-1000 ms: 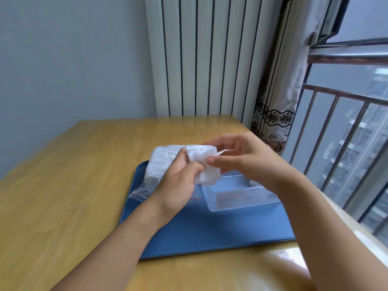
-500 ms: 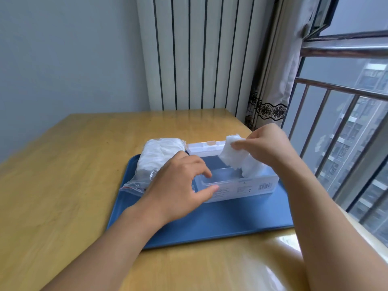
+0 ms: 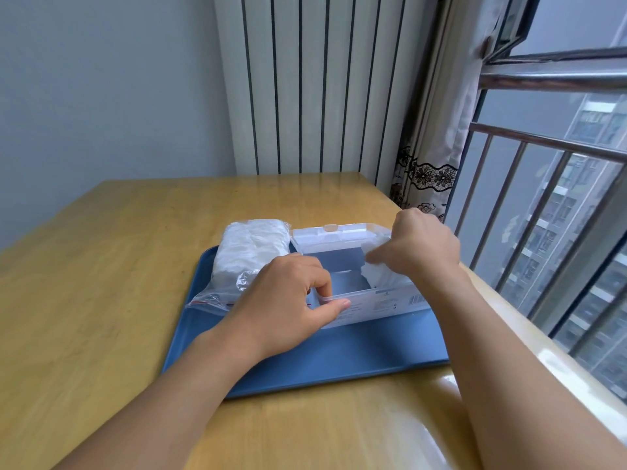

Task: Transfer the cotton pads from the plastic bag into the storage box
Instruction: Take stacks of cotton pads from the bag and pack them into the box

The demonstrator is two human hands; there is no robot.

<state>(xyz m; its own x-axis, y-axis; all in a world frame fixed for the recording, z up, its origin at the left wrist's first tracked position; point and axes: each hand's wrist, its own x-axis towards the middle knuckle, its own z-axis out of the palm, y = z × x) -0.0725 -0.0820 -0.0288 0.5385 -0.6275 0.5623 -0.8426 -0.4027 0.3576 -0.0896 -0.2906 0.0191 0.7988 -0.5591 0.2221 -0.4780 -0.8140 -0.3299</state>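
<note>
A small wad of cotton pads (image 3: 380,274) sits at the right end of the clear storage box (image 3: 373,305), pushed down inside it by the right hand (image 3: 420,247). That hand is curled over the pads with knuckles up – whether the fingers actually pinch them or only press is hidden under the hand, so I cannot tell. The box's lid (image 3: 334,236) stands open at the far side. The left hand (image 3: 288,303) grips the near left corner of the box, thumb on the front wall and fingers hooked over the rim. Just left of the box lies the plastic bag (image 3: 249,256), touching or nearly touching it – full of white pads, its mouth with a red strip toward the person. Box and bag both rest on a blue tray (image 3: 339,361), which sits on a wooden table (image 3: 101,266) beside a curtain (image 3: 437,137) and a railed window (image 3: 556,184).
</note>
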